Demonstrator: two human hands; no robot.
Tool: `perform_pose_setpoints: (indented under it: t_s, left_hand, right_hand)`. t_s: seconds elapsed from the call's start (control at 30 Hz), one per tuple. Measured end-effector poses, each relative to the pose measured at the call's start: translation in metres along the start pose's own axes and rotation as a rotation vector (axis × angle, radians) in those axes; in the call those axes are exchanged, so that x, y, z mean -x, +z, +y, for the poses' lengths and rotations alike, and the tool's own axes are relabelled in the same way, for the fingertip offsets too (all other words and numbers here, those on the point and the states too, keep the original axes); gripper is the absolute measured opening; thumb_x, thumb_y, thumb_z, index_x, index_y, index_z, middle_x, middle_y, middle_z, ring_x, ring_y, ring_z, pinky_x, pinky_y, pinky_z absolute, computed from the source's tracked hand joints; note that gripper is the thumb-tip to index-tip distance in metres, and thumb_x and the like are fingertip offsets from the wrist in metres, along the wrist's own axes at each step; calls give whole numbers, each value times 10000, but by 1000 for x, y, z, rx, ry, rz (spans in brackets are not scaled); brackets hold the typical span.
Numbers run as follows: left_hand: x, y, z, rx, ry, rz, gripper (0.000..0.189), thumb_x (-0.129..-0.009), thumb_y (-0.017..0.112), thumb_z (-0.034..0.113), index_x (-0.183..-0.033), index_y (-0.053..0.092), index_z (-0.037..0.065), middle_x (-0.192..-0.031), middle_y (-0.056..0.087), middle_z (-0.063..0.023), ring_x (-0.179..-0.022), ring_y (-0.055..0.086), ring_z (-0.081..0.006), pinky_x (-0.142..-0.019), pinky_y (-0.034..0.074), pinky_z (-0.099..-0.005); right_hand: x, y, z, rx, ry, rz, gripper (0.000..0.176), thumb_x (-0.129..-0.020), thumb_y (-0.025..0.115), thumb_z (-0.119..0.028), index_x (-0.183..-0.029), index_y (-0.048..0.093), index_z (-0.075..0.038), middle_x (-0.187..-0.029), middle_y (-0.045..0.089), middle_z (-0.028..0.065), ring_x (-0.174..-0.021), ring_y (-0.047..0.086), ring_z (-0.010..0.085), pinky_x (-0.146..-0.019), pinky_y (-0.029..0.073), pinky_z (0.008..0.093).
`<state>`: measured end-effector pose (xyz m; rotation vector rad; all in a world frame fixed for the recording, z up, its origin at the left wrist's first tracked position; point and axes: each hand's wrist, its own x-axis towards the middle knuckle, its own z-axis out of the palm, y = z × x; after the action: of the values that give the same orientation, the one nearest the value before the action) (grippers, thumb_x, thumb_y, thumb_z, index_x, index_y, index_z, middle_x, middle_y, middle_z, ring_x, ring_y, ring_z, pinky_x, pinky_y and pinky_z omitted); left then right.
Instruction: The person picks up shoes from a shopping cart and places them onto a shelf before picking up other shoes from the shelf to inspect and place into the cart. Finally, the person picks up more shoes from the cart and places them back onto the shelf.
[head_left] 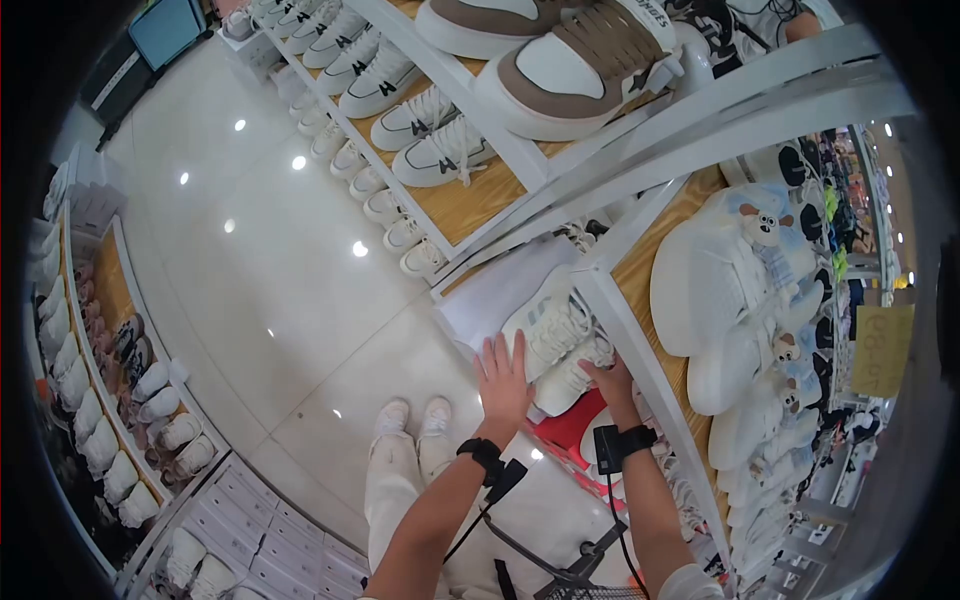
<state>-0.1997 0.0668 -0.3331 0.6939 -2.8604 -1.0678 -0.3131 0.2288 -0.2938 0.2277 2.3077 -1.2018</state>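
A pair of white lace-up sneakers sits on a low shelf level, the left sneaker [545, 325] next to the right sneaker [567, 378]. My left hand [505, 385] lies against the outer side of the left sneaker, its fingers stretched out. At the other side, my right hand [612, 388] has its thumb and fingers on the right sneaker near its heel; part of the fingers is hidden. A red shoe [570, 425] lies close below the pair. Beyond them is a smooth white panel or box [500, 290]. Each wrist wears a black strap with a cabled device.
A white shelf frame [640, 340] rises beside my right hand, bearing plush-decorated white shoes [720, 270]. Above are brown-and-white sneakers [570, 75]. More shoe racks [130, 290] line the left, with glossy floor tiles [260, 250] between. A black-framed stool or cart [580, 575] stands between my forearms.
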Motion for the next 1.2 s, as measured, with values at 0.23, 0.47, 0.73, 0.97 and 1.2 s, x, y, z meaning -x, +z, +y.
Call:
perform_pose_setpoints:
  t_s: [0.23,0.47,0.73,0.97,1.2]
  left_hand:
    - [-34,-5,-24,-41,47,-42,1051,-588,802,250,-1440,199,127,-1378,336,-178,-1238,342,-353,-1029,287,-491]
    - [-33,-9,-35,23,90,-9,1031,-599,799,196,-1437,202,125,-1374,344,-186,-1222,355,-379,-1006,332,-442]
    - [2,44,-118,582,-389,-116,787,-778,724,242,-1401,284,49,-1243,510,-217,-1037,559,-308,-885,457,-367]
    - [-13,49,-112,850,-465,-290,581,-885,605,272,-1361,376,29,-1087,619,-158,-913,613,-195,-817,481,-295]
    - [-19,40,-95,877,-389,-176,697,-866,628,284,-1376,298,-57,-1032,624,-168,-862,617,-190,-774,490,-288]
  right_hand:
    - [-17,18,0,99,105,107,550,-690,791,-165,-1119,522,48,-957,612,125,-678,616,142,-439,495,206]
    - [-5,15,63,28,-179,247,564,-819,685,-302,-1225,453,14,-1130,549,159,-933,596,203,-643,537,288]
    - [37,81,110,-719,435,-43,750,-894,393,-609,-1430,188,-126,-1444,280,88,-1299,324,237,-995,361,453]
    - [37,99,113,-835,434,46,808,-869,344,-678,-1460,143,-165,-1494,186,55,-1357,224,222,-1046,289,457]
    - [41,118,90,-861,402,84,731,-897,340,-635,-1412,256,-123,-1406,330,111,-1260,368,267,-1024,309,469]
